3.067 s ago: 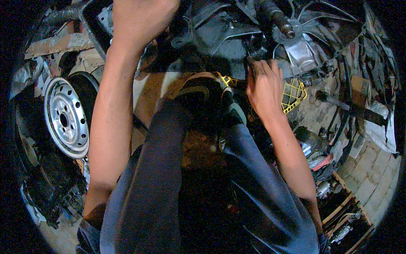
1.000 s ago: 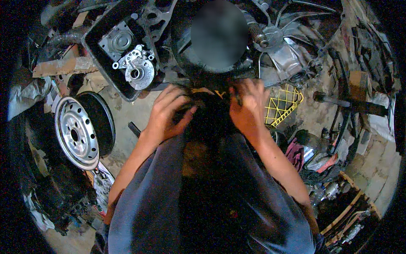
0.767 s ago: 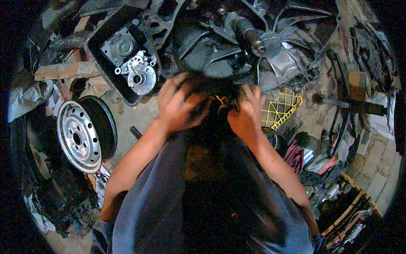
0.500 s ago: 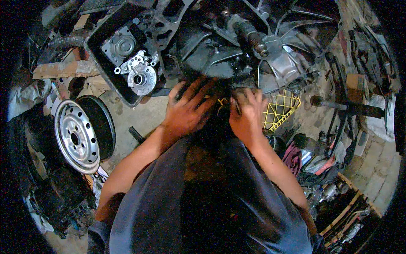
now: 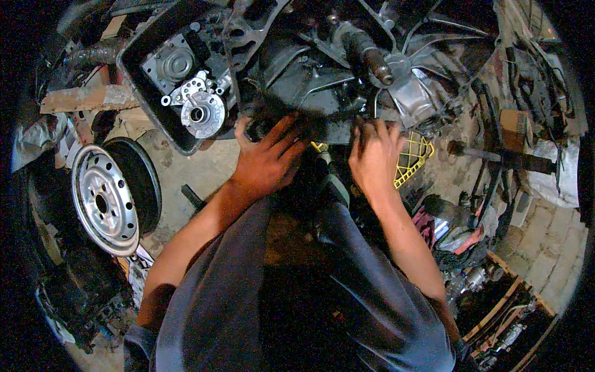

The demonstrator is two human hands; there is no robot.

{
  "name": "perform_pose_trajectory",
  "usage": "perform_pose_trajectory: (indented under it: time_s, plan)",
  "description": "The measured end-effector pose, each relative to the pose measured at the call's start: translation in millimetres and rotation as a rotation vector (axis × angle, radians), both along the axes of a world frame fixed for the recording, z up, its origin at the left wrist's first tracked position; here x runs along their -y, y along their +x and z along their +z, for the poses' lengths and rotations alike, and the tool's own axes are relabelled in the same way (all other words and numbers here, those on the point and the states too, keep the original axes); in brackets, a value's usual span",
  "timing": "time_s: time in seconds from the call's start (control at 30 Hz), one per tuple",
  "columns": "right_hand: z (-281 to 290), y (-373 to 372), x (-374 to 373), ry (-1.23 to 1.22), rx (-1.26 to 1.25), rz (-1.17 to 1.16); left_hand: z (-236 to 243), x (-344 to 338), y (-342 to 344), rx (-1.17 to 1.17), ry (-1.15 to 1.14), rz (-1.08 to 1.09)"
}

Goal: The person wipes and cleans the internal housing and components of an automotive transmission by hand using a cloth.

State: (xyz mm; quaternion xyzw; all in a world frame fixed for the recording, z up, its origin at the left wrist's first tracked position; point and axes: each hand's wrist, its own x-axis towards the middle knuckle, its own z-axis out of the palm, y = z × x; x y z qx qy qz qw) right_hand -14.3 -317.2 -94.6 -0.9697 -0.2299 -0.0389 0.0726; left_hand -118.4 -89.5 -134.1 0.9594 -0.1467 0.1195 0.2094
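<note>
A large dark gearbox housing [image 5: 322, 87] with ribs and a splined shaft [image 5: 374, 65] lies in front of me. My left hand [image 5: 269, 155] is at its near left edge, thumb apart and fingers bent over a dark part there; the fingertips are lost in shadow. At the near rim, to the right, my right hand [image 5: 376, 155] has its fingers curled over the housing edge, their tips partly hidden. Between my hands the area under the rim is mostly dark.
A black tray [image 5: 127, 80] with a round metal pump-like part [image 5: 204, 118] stands at the left. Nearer lies a silver wheel rim [image 5: 105, 198]. A yellow crate [image 5: 414, 158] is behind my right hand. Cloth, bars and a box of metal parts [image 5: 477, 279] crowd the right side.
My right hand has shifted right along the near edge, opening a wider gap between my hands. My left hand has moved slightly left. The whole view has shifted a little.
</note>
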Motion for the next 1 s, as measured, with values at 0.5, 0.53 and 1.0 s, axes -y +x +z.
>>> perform_pose_trajectory:
  time_s: [0.5, 0.53, 1.0]
  plan:
    - [9.4, 12.4, -10.8, -0.032, -0.005, 0.157, -7.0, -2.2, -2.0, 0.031, 0.111, 0.004]
    - [7.2, 11.3, -10.1, -0.061, 0.033, 0.182, -5.5, -1.8, -1.7, 0.014, 0.084, 0.004]
    - [17.2, 31.5, 1.4, -0.092, -0.060, 0.144, -9.4, 0.4, -1.0, -0.007, 0.055, -0.009]
